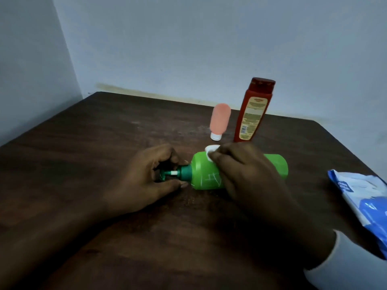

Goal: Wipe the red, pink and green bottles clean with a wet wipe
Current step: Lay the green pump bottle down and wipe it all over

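Observation:
The green bottle (202,171) lies on its side in the middle of the dark wooden table (83,143), its dark green pump head pointing left. My left hand (144,174) grips the pump head with curled fingers and thumb. My right hand (245,170) lies over the bottle's body and pinches a white wet wipe (210,151) against its upper side. Behind them the pink bottle (219,122) stands on its white cap, and the red bottle (253,110) stands upright just right of it.
A blue and white pack of wet wipes (364,197) lies at the table's right edge. Pale walls meet in a corner behind the table at the back left.

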